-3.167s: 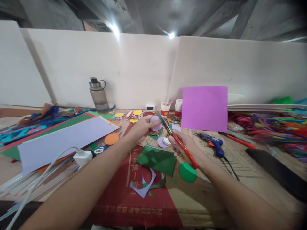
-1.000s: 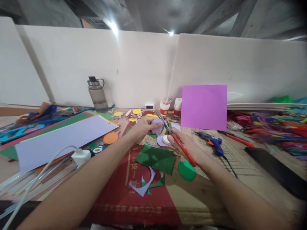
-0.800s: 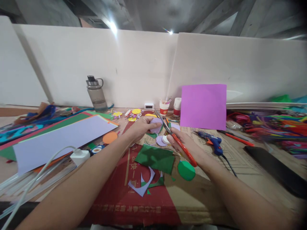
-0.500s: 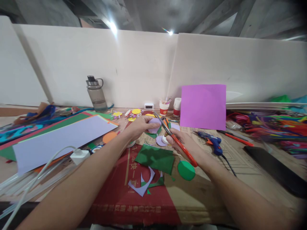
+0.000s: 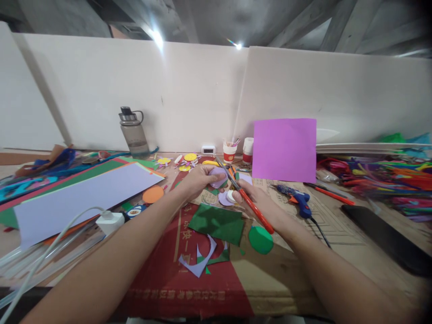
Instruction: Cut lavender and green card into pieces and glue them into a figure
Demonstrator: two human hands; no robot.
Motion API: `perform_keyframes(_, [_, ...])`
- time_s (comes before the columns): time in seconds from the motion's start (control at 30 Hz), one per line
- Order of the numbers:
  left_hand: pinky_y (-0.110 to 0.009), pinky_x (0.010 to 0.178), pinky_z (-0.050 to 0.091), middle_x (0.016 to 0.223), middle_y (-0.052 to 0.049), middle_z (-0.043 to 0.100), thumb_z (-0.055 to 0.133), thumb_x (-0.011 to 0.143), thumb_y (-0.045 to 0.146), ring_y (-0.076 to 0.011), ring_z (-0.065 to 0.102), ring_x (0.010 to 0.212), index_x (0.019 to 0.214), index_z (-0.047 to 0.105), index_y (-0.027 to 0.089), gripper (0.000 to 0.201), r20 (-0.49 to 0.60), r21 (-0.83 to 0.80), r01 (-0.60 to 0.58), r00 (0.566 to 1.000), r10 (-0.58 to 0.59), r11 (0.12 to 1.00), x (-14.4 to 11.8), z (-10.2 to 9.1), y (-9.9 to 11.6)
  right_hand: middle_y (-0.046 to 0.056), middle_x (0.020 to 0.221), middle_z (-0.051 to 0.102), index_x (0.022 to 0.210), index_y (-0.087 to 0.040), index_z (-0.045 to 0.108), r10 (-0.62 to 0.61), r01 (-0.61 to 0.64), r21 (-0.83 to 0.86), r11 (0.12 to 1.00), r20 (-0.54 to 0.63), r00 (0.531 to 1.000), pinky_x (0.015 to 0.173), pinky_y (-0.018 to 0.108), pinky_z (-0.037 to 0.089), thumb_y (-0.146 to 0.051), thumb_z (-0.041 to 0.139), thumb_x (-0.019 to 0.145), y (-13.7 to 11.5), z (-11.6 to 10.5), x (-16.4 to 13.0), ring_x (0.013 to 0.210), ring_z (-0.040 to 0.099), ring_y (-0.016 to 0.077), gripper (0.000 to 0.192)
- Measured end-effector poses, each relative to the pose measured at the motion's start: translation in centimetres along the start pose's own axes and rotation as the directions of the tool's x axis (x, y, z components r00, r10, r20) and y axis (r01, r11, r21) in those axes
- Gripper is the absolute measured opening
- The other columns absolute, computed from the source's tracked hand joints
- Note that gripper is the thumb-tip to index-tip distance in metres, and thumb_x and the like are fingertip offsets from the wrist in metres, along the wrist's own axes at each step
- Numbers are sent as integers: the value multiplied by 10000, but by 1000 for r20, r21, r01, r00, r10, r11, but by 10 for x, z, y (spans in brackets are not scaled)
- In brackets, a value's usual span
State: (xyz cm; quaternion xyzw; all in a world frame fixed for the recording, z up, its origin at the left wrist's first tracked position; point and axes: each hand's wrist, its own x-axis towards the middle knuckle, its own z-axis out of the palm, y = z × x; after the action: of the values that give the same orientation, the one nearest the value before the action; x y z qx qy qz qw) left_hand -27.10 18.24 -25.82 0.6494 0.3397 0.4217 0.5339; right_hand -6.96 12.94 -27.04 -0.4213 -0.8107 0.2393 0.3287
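Note:
My left hand (image 5: 200,181) pinches a small lilac paper piece (image 5: 218,177), with a bit of green just under it. A pair of red-handled scissors (image 5: 255,209) sits in my right hand (image 5: 252,196), closed around the handles. The dark blades point up and left, beside the lilac piece; whether they touch it I cannot tell. Below the hands lie a dark green sheet (image 5: 217,223), a green disc (image 5: 260,240) and curved lilac offcuts (image 5: 204,261). A lilac disc (image 5: 224,198) and a white round piece (image 5: 231,196) rest between the hands.
Stacked coloured sheets (image 5: 91,198) and a white plug (image 5: 110,222) lie at left, a water bottle (image 5: 134,133) behind. Paper cups (image 5: 229,152) and a purple sheet (image 5: 284,150) stand at the back. On the right are a blue glue gun (image 5: 299,201), a black slab (image 5: 384,238) and pipe cleaners (image 5: 398,180).
The whole view shifts slightly left. Both hands keep nearly the same place, still holding the lilac paper piece and the scissors.

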Motion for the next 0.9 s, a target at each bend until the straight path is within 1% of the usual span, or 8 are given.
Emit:
perform_keyframes(0.13, [-229,544,414,627,-17,593,765,694,414,-93,515,552,701,634,108,333,11,8,16,1000,-16,1000,0,-1,2,-32,701,495,827,-217,447,12,-13,7,1000,11,1000,582,239,346,-413,494,921,-1,-2,-1,638,432,123,223])
perform_keyframes(0.33, [-236,549,449,630,-21,589,791,675,414,-106,550,574,687,625,107,349,18,-5,35,999,-35,999,1,-4,3,-45,674,467,834,-211,472,26,-27,27,999,33,999,556,230,302,-433,506,921,-1,-3,-2,614,397,113,241])
perform_keyframes(0.43, [-226,527,440,614,-22,585,814,657,415,-113,568,575,680,617,110,364,-17,-50,36,999,-37,998,1,-4,2,-45,681,482,838,-210,480,23,-24,31,999,28,999,554,229,297,-432,511,920,0,-2,-2,611,408,111,239])
perform_keyframes(0.57, [-205,490,417,665,-31,614,859,586,429,-114,585,589,747,645,107,419,-72,-146,50,996,-61,988,2,-1,1,-43,669,479,812,-211,465,38,-39,11,999,14,999,542,228,296,-438,510,915,-1,-2,-2,602,407,112,254])
perform_keyframes(0.63, [-193,480,407,708,-39,632,874,553,430,-119,601,617,781,656,105,452,-108,-175,60,991,-80,983,3,0,1,-43,661,474,806,-215,458,42,-42,-5,999,10,999,543,230,303,-439,506,914,-1,-2,-1,602,407,115,253])
perform_keyframes(0.7, [-188,486,407,732,-45,644,875,550,420,-122,610,634,798,662,103,455,-120,-177,64,989,-86,982,2,2,0,-40,665,479,821,-217,461,40,-40,-8,999,7,999,554,235,325,-435,495,917,-1,-1,-1,607,417,119,241])
perform_keyframes(0.83, [-192,509,415,704,-27,640,854,588,386,-101,575,609,797,670,105,396,-84,-155,44,995,-57,987,0,6,-1,-12,736,535,900,-219,477,30,-30,16,999,9,1000,606,255,381,-425,475,922,-1,1,-1,662,472,140,207])
perform_keyframes(0.9, [-193,515,416,679,-14,631,849,593,366,-92,559,595,781,668,108,367,-72,-157,38,996,-49,987,-1,7,0,-4,755,547,904,-221,471,22,-22,17,1000,12,1000,626,263,391,-416,475,922,-1,1,0,685,488,148,195])
